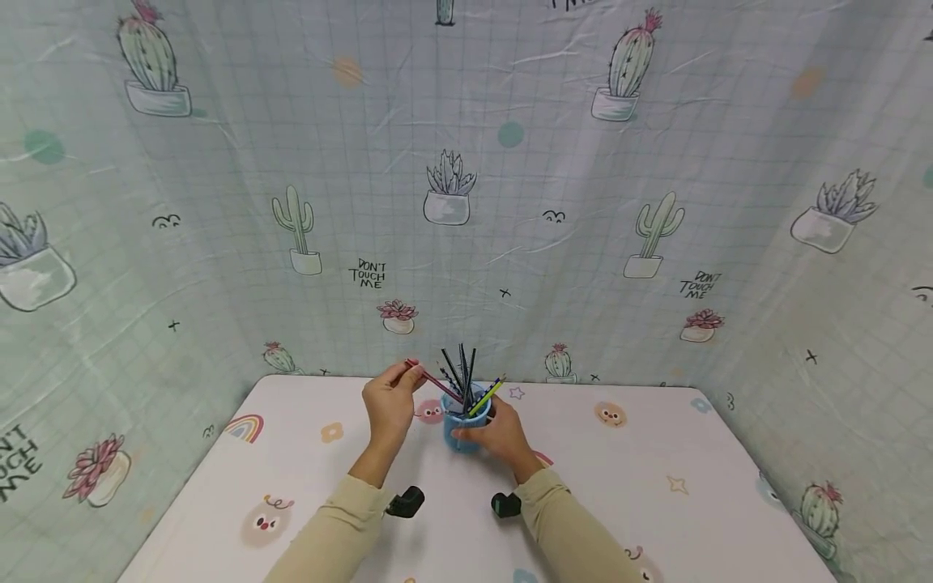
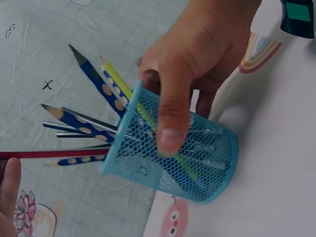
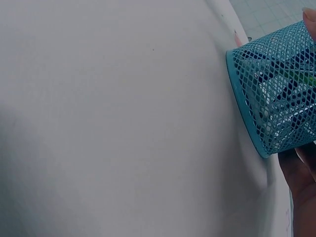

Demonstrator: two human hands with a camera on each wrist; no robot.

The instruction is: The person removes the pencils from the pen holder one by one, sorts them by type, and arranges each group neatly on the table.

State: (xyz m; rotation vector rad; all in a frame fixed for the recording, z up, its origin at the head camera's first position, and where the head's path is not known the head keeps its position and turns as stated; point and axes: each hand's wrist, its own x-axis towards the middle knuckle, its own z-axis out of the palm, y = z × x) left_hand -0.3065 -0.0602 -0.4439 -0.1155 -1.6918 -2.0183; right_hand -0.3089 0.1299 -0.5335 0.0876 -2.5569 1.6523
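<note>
In the head view a light-blue mesh pencil cup [image 1: 455, 439] is near the back middle of the table. My right hand [image 1: 504, 431] grips its side, the thumb lying across the mesh in the left wrist view. A red pencil [image 2: 59, 154] slants up to the left, its lower end at the cup's mouth, and my left hand [image 1: 389, 403] pinches its upper end. Several more pencils stand in the cup, among them a yellow-green pencil [image 1: 487, 397] and a blue dotted pencil [image 2: 94, 79]. Whether the cup's base touches the table, I cannot tell.
A white table [image 1: 598, 494] printed with faces, flowers and rainbows lies under both arms. Behind and at both sides hangs a cactus-print cloth [image 1: 503, 243], close beyond the cup. Dark wrist devices [image 1: 405, 502] sit under the sleeves.
</note>
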